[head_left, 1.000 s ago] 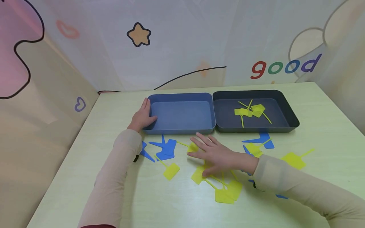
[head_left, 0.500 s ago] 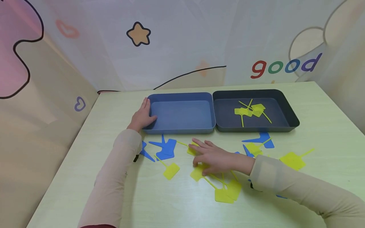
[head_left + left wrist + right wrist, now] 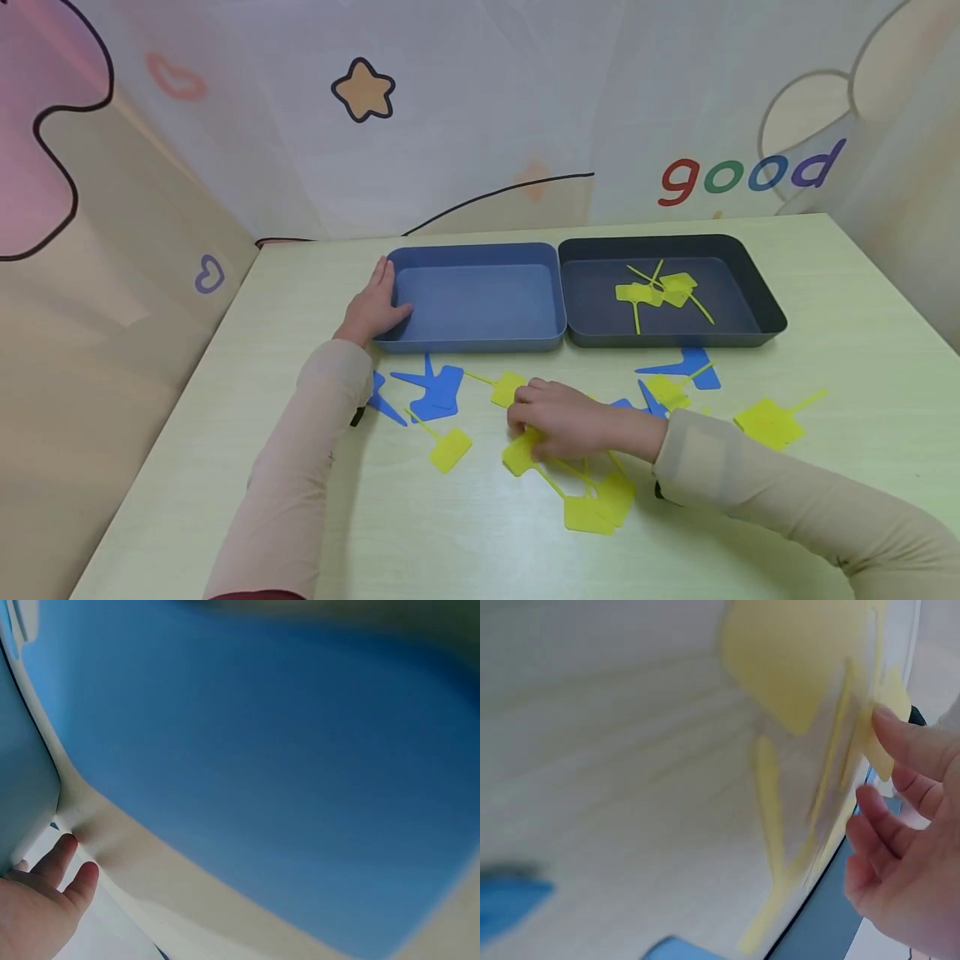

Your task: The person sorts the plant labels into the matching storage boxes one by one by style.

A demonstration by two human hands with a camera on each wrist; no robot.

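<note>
At the left end of the blue tray (image 3: 480, 344), my left hand (image 3: 369, 310) holds the wall, with the thumb inside and the fingers along the outside. My right hand (image 3: 566, 419) pinches a yellow T-shaped plant label (image 3: 519, 457) between thumb and fingers, low over the table. In the right wrist view, the thumb (image 3: 911, 742) lies against this label. More yellow labels (image 3: 588, 515) overlap just in front of the hand, and another yellow label (image 3: 508, 388) lies beyond its fingertips. Part of the group is hidden under the palm.
The dark grey tray (image 3: 678, 340) stands against the blue tray's right side and holds several yellow labels (image 3: 677, 289). Blue labels (image 3: 438, 392) lie before the blue tray, others (image 3: 693, 367) before the grey one. Single yellow labels (image 3: 450, 451) lie around. A printed curtain (image 3: 480, 108) hangs behind.
The right hand's spread fingers have drawn in and come down on the group of yellow labels, now pinching one. The left hand and both trays have stayed in place.
</note>
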